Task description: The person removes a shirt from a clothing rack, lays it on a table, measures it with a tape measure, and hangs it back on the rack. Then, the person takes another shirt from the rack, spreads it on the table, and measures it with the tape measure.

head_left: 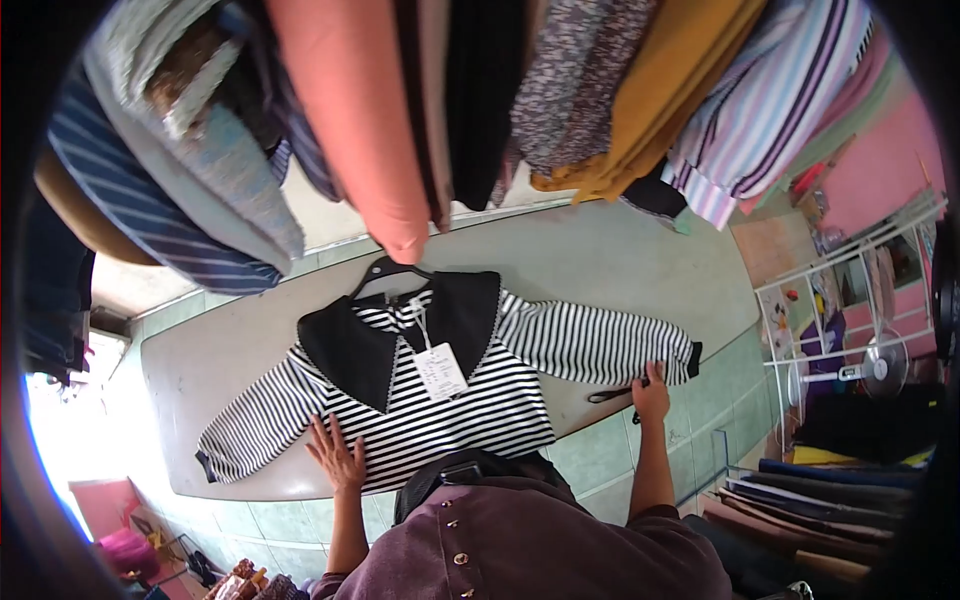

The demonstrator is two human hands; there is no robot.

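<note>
A black-and-white striped top (460, 405) with a wide black collar lies spread on a grey board, its sleeves stretched to both sides. A black hanger (385, 268) sits in its neck, and a white paper tag (440, 371) rests on its front. My left hand (337, 456) lies flat with spread fingers at the top's lower left side, below the left sleeve. At the right sleeve near its black cuff, my right hand (652, 392) has its fingers bent together at the fabric edge. A dark strap or cord (610, 396) shows beside it.
Hanging garments (350, 120) fill the upper edge above the grey board (640, 250). A white wire rack (820, 355) and a fan (884, 365) stand at the right. Folded clothes (820, 510) lie at the lower right.
</note>
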